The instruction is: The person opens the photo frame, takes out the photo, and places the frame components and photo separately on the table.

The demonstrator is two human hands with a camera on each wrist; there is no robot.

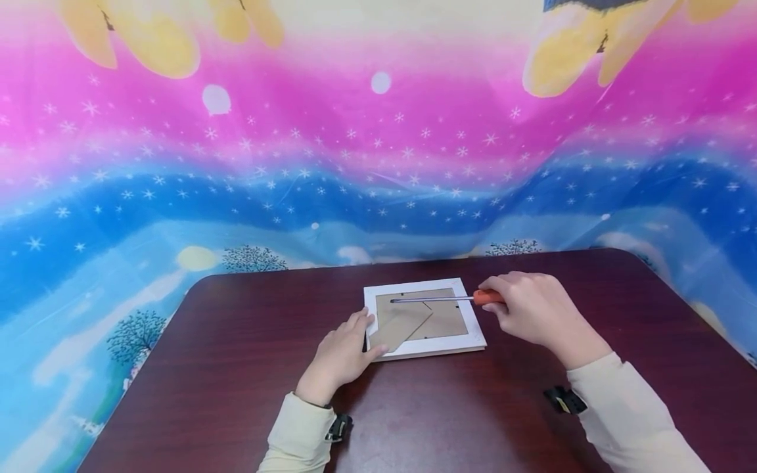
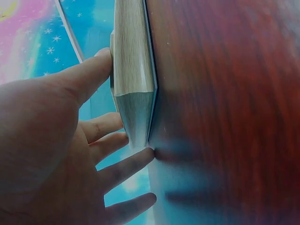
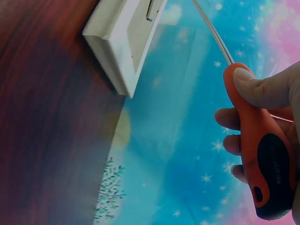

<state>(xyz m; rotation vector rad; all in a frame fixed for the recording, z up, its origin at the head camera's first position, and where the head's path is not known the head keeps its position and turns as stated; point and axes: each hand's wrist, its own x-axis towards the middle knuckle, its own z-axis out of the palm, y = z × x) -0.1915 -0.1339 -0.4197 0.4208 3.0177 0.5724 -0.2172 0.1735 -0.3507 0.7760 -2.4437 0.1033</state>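
A white picture frame (image 1: 422, 284) lies back side up on the table, its brown backing board (image 1: 443, 325) showing. Angled across the backing is a brown stand flap (image 1: 402, 326). My left hand (image 1: 343, 351) rests at the frame's left edge, thumb on the near left corner and fingers extended along the side; the left wrist view shows the fingers spread. In my right hand (image 1: 526, 309) I grip a screwdriver (image 3: 253, 122) by its orange and black handle. Its metal shaft (image 1: 434, 300) points left above the backing; whether the tip touches it I cannot tell.
The dark reddish-brown table (image 1: 266, 315) has rounded far corners. Behind and beside it hangs a pink and blue printed cloth (image 1: 355, 164) with snowflakes and trees. Small metal tabs (image 1: 457, 307) sit around the backing's border. A black band device (image 1: 339, 427) is on the left wrist.
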